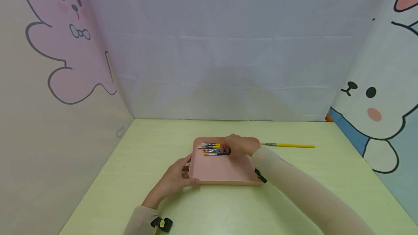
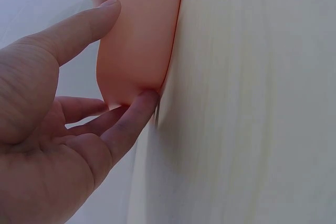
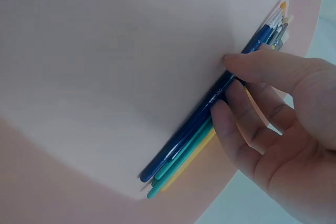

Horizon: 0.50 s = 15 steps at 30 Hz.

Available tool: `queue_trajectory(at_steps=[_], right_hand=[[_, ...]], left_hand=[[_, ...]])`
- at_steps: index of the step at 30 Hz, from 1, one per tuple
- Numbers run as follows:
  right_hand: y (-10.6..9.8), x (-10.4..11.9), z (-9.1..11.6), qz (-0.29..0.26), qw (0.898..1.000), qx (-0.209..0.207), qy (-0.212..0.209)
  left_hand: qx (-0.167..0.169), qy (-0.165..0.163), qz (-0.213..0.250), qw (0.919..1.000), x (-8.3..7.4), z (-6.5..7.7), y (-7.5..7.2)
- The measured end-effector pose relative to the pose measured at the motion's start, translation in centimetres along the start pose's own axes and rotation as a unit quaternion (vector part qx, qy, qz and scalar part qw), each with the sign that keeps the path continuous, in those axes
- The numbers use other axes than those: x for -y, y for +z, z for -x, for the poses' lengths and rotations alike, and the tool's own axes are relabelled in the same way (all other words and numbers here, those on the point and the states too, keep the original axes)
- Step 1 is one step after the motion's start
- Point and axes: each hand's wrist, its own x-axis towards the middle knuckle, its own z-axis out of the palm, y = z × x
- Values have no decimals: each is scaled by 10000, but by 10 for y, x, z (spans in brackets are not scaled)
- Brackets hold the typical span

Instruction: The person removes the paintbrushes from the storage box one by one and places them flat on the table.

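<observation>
A shallow pink tray (image 1: 225,171) lies on the table. My left hand (image 1: 177,175) grips its near left corner, thumb at the front wall and fingers round the side; the left wrist view shows the tray wall (image 2: 139,40) between them. Several paintbrushes (image 1: 212,147) lie side by side along the tray's far side, bristles to the left. Over them is my right hand (image 1: 238,145), pinching a dark blue paintbrush (image 3: 197,114) between thumb and fingertips. Green and yellow handles (image 3: 184,156) lie right beside that one. In the head view my right hand hides part of the bundle.
A single yellow paintbrush (image 1: 294,145) lies on the pale yellow table (image 1: 107,188), right of the tray. A white cloth wall (image 1: 228,64) stands behind the table, with cartoon-printed walls (image 1: 19,137) at either side.
</observation>
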Motion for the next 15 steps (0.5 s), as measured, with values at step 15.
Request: queue_trajectory(at_steps=[15], right_hand=[[1, -3, 3, -64, 9999, -91, -57]], left_hand=[[16, 17, 30, 10000, 2, -2, 1]])
